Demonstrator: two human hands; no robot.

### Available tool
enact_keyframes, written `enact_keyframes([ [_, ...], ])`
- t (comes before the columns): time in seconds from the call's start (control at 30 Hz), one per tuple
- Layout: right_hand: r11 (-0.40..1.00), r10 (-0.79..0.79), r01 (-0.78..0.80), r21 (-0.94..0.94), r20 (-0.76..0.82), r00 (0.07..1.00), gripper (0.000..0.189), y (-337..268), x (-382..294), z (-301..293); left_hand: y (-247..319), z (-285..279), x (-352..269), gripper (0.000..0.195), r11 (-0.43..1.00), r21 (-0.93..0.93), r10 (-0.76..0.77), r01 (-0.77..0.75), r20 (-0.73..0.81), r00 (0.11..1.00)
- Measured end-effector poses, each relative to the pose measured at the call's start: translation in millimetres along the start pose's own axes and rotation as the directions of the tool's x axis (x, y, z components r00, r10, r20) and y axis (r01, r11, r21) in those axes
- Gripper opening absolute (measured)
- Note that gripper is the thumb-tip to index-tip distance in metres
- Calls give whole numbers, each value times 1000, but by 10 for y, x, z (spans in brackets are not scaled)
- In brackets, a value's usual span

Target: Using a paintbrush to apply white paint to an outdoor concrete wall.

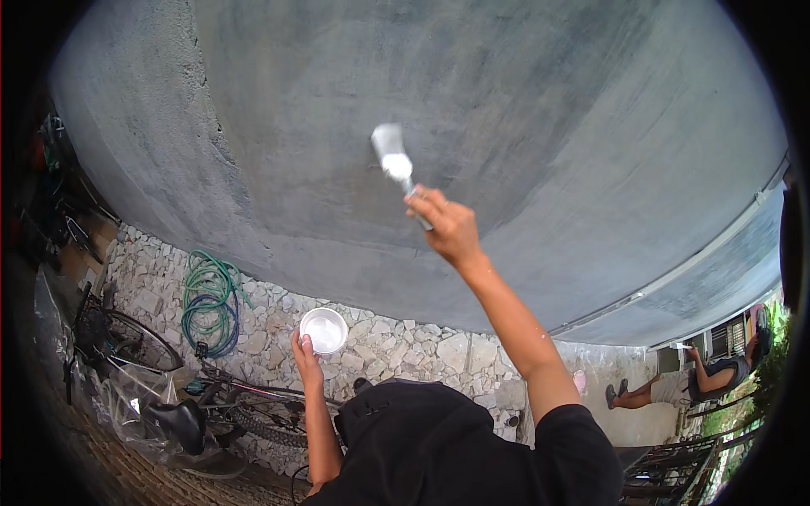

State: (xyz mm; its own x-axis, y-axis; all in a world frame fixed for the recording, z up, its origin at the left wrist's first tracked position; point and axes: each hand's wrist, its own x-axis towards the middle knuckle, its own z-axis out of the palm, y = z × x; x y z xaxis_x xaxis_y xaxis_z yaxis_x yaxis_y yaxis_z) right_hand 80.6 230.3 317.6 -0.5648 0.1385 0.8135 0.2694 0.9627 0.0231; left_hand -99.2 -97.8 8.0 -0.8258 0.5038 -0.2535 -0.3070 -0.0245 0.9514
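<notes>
My right hand (450, 226) grips the handle of a flat-ended hand tool (396, 163), its wide end up against or close to the grey wall (304, 126). The tool is white near its neck and greyer at the tip; blur leaves unsettled whether it is a paintbrush or a putty knife. Low on the left, my left hand (309, 360) holds a small round white tub (324, 330), thumb over the rim. Inside the tub is something white.
Coiled green and blue hoses (212, 303) lie on the broken-stone ground (380, 354) by the wall. A bicycle (253, 414) and clear plastic sheeting (120, 405) stand at left. Another person (702, 382) is at far right, near metal railings (683, 462).
</notes>
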Motion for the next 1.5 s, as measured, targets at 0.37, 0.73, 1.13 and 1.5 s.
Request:
enact_keyframes([
  [0.37,260,675,-857,446,551,491,17,-946,-1432,366,-7,-90,-219,80,984,175,27,-30,22,999],
  [0.73,312,608,-785,535,523,598,14,-1256,-1514,34,195,420,-384,77,961,267,46,-75,115,992],
  [1.13,439,582,-757,484,488,650,41,-1463,-2156,304,231,686,-547,83,952,302,10,-48,124,992],
  [1.5,236,698,-910,341,592,402,17,-1414,-2606,178,-22,881,-598,89,885,456,-39,-93,272,961],
])
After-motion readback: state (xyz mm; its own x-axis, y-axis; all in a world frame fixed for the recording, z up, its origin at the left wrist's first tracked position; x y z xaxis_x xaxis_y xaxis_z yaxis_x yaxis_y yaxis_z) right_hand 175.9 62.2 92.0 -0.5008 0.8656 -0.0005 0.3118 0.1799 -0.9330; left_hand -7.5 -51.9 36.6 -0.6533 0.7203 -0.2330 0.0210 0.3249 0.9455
